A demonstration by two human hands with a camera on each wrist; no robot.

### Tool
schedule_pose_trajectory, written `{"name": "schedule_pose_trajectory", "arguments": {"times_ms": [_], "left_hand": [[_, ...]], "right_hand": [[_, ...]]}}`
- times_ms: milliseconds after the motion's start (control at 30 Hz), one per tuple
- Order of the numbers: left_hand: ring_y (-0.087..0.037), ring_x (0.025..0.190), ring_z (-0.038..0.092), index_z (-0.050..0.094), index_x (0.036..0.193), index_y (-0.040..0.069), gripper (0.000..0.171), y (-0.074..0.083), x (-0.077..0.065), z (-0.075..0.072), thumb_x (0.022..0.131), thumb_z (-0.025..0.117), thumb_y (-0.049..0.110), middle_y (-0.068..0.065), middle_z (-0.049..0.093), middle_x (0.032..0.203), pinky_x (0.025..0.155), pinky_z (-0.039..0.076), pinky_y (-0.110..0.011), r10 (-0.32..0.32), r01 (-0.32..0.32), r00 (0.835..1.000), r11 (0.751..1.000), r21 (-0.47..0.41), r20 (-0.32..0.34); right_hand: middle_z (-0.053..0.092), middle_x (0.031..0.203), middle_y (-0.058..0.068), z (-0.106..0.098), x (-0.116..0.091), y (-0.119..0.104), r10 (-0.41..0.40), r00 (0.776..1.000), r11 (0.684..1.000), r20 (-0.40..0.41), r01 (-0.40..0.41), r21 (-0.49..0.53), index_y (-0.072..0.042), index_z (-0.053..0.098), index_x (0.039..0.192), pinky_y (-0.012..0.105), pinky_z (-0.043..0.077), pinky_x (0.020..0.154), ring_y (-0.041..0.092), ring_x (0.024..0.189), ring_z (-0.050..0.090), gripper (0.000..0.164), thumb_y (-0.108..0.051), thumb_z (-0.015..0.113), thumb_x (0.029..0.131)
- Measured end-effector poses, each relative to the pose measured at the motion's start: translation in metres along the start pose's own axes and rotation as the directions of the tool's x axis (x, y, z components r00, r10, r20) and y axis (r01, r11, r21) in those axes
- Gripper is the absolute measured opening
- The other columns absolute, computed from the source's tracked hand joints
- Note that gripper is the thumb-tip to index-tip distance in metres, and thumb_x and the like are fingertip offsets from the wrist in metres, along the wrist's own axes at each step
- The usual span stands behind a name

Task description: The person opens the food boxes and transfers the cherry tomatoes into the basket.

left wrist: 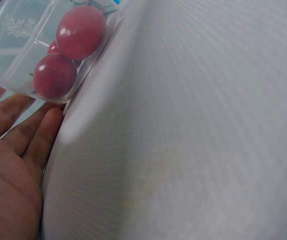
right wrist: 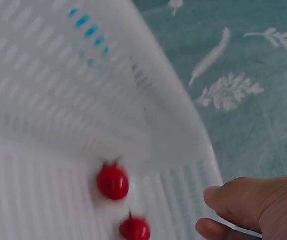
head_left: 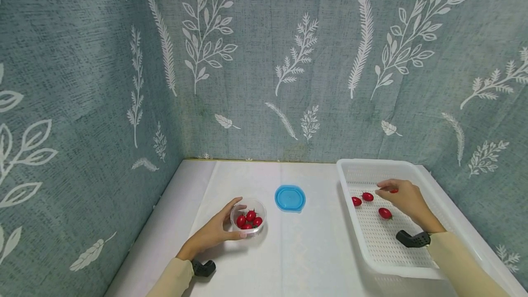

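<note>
My left hand (head_left: 216, 230) spans a small clear round plastic container (head_left: 264, 217), thumb on the near side and fingers on the far side. Several cherry tomatoes (head_left: 250, 216) lie inside it; the left wrist view shows the container's wall (left wrist: 13, 37) beside my fingers. My right hand (head_left: 406, 198) hovers over a white perforated basket (head_left: 367, 253), thumb and fingers apart. A red cherry tomato (head_left: 393, 191) shows partly hidden behind that hand. Nearby in the basket lie other cherry tomatoes, one (head_left: 385, 213) close below the hand and two near the left wall, one with its stem (right wrist: 112, 181).
A round blue lid (head_left: 290, 198) lies on the white table (head_left: 309, 251) between the container and the basket. Green cloth with white leaf prints (head_left: 255, 58) stands behind the table and at its left. Both wrists wear black devices (head_left: 412, 239).
</note>
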State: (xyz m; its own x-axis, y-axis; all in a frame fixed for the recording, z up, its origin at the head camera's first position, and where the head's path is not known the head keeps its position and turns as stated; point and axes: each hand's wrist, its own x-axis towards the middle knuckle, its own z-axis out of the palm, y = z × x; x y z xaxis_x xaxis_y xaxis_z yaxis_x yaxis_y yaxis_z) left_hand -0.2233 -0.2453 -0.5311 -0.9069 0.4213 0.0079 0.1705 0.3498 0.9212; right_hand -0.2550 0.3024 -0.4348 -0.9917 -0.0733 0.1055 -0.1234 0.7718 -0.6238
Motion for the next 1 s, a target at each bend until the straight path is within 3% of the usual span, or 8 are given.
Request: {"name": "schedule_pose_trajectory", "arguments": {"times_ms": [200, 500, 700, 1000], "left_hand": [[-0.034, 0.151, 0.031, 0.02, 0.165, 0.02, 0.106, -0.001, -0.001, 0.0, 0.084, 0.088, 0.031, -0.006, 0.043, 0.159, 0.121, 0.021, -0.059, -0.008, 0.008, 1.0, 1.0, 0.007, -0.004], [-0.032, 0.15, 0.033, 0.019, 0.165, 0.021, 0.107, 0.001, 0.0, 0.0, 0.083, 0.088, 0.031, -0.005, 0.044, 0.158, 0.12, 0.025, -0.058, -0.008, 0.008, 1.0, 1.0, 0.005, -0.003], [-0.03, 0.152, 0.03, 0.02, 0.165, 0.023, 0.107, 0.002, 0.0, 0.0, 0.082, 0.089, 0.03, -0.003, 0.043, 0.158, 0.122, 0.021, -0.058, -0.025, 0.025, 1.0, 0.999, -0.023, 0.005], [-0.032, 0.152, 0.028, 0.02, 0.165, 0.023, 0.107, 0.001, 0.001, 0.0, 0.083, 0.089, 0.032, -0.003, 0.043, 0.159, 0.121, 0.022, -0.058, -0.032, 0.032, 0.999, 0.999, -0.013, -0.001]], "right_hand": [[0.068, 0.124, 0.017, -0.001, 0.004, -0.03, 0.021, 0.996, 0.99, 0.091, -0.033, 0.136, -0.001, 0.064, 0.134, 0.043, 0.055, 0.078, 0.034, 0.101, 0.062, 0.054, -0.042, 0.069, 0.099], [0.071, 0.119, 0.011, 0.01, 0.009, -0.064, -0.049, 0.995, 0.992, 0.09, 0.038, 0.124, -0.007, 0.071, 0.127, 0.038, 0.052, 0.073, 0.027, 0.096, 0.059, 0.041, -0.035, 0.074, 0.097], [0.072, 0.115, 0.01, 0.022, 0.013, -0.082, -0.112, 0.988, 0.985, 0.104, 0.096, 0.144, -0.009, 0.073, 0.123, 0.032, 0.048, 0.053, 0.023, 0.073, 0.055, 0.035, -0.03, 0.076, 0.095], [0.073, 0.111, 0.005, 0.046, 0.016, -0.108, -0.2, 0.97, 0.967, 0.141, 0.172, 0.186, -0.016, 0.075, 0.116, 0.032, 0.046, 0.051, 0.022, 0.07, 0.053, 0.026, -0.03, 0.078, 0.094]]}}
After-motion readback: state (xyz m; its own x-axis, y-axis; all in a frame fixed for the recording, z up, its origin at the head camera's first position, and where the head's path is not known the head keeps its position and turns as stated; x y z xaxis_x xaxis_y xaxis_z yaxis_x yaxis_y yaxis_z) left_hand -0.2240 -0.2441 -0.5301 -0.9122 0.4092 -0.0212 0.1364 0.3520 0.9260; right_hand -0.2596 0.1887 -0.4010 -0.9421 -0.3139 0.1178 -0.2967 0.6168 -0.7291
